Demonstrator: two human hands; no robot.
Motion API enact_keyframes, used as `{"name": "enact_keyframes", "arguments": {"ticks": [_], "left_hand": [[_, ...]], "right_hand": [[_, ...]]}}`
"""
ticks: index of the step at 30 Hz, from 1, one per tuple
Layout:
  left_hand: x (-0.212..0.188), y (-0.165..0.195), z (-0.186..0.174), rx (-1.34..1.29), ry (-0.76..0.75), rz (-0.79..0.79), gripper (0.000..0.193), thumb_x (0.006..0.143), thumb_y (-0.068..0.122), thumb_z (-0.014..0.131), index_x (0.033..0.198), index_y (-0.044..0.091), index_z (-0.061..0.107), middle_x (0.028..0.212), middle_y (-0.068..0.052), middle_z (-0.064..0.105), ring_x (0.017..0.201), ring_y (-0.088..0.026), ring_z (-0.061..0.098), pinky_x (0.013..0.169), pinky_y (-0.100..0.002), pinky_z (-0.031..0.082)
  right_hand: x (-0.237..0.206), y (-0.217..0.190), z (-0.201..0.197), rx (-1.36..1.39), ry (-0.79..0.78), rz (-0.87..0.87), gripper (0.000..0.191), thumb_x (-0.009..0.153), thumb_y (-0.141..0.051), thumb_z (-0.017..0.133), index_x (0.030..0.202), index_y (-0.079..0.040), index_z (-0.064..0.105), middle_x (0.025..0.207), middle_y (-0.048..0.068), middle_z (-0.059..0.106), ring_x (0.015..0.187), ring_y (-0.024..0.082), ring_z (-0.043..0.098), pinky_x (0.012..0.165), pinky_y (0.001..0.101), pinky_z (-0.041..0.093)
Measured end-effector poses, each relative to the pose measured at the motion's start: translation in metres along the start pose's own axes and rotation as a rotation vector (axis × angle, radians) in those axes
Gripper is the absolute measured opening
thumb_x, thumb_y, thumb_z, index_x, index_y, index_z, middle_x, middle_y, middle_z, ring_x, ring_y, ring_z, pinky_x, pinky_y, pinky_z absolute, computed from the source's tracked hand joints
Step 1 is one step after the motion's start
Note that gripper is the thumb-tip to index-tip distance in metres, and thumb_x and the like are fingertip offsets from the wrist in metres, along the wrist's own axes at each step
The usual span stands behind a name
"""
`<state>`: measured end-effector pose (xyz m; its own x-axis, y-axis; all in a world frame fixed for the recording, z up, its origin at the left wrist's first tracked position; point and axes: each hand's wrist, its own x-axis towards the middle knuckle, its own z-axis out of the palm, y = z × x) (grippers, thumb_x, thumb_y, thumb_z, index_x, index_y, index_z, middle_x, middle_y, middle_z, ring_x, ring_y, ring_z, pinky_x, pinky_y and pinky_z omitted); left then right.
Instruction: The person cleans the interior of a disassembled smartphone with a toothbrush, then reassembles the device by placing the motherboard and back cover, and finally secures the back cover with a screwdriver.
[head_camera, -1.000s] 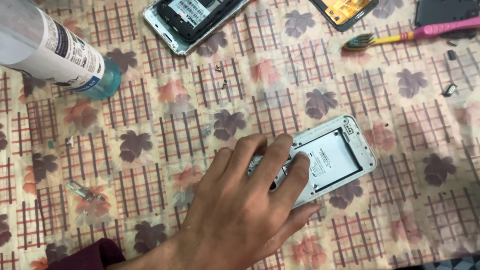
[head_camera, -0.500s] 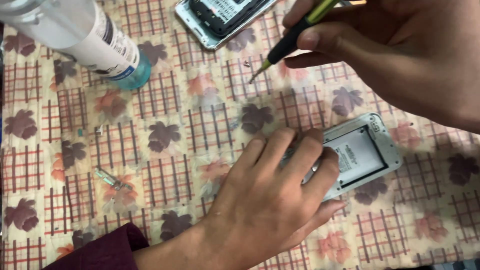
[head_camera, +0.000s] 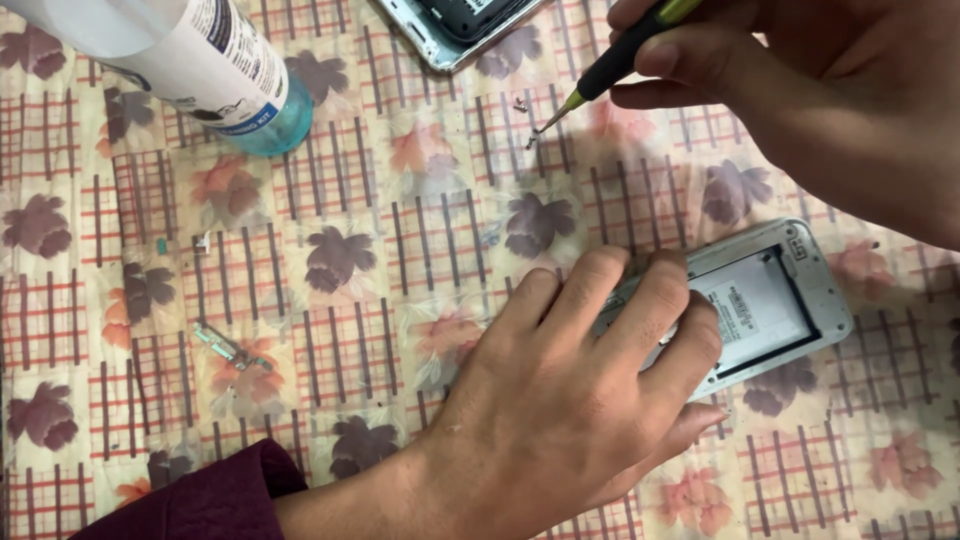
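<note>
Whole worktop (head_camera: 330, 330) is covered w/ a checked cloth printed w/ leaves, prob so tiny parts don't roll off or get lost. Biggest thing in frame is the left hand (head_camera: 570, 400), lower centre, palm down w/ fingers spread flat over the near end of the opened phone (head_camera: 770, 305), pressing it to the cloth rather than gripping it, looks like that's just to keep it from sliding. Phone sits centre right, back off, white label inside showing, lying at a slant. Right hand (head_camera: 800, 90) comes in from the upper right, fingers pinched closed around a screwdriver (head_camera: 610, 70) w/ black and green handle, held pen-style so the tip can be aimed; tip points down-left and sits right by a couple of tiny screws (head_camera: 525, 120) on the cloth, upper centre, can't tell if it's touching one. Upper left there's a white bottle (head_camera: 190, 55) w/ a teal end lying on its side, well away from the hands. Second opened phone (head_camera: 460, 25) is half cut off at the top edge. Left side has a small metal bracket (head_camera: 232, 350) and a few bits (head_camera: 185, 243) parked apart from the work.
</note>
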<state>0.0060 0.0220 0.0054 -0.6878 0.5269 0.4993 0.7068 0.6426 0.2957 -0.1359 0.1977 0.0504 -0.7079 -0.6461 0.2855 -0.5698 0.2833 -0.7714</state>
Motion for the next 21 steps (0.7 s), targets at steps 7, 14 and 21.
{"name": "enact_keyframes", "arguments": {"ticks": [7,14,21], "left_hand": [[0.001,0.000,-0.002,0.013,0.017,0.000,0.055,0.085,0.047,0.081,0.114,0.002,0.071,0.120,-0.017,0.063,0.113,-0.033,0.060,0.085,-0.046,0.057],[-0.001,-0.002,0.001,-0.017,-0.058,0.007,0.062,0.088,0.048,0.079,0.122,-0.002,0.068,0.129,-0.021,0.063,0.118,-0.036,0.059,0.087,-0.047,0.056],[0.007,-0.031,-0.009,-0.139,-0.193,0.063,0.095,0.082,0.065,0.075,0.132,-0.013,0.054,0.132,-0.024,0.058,0.124,-0.037,0.057,0.107,-0.051,0.052]], "right_hand": [[-0.010,0.023,-0.006,-0.012,0.018,0.067,0.018,0.110,-0.014,0.053,0.123,-0.002,0.058,0.123,0.012,0.065,0.121,0.026,0.070,0.106,0.0434,0.061],[-0.029,0.025,-0.033,-0.106,0.015,0.124,0.038,0.108,-0.036,0.053,0.127,-0.003,0.057,0.123,0.010,0.063,0.118,0.028,0.069,0.106,0.0481,0.060],[-0.041,0.015,-0.034,0.059,0.173,0.454,0.040,0.099,-0.037,0.056,0.124,-0.005,0.060,0.118,0.008,0.062,0.112,0.026,0.071,0.095,0.0474,0.063]]}}
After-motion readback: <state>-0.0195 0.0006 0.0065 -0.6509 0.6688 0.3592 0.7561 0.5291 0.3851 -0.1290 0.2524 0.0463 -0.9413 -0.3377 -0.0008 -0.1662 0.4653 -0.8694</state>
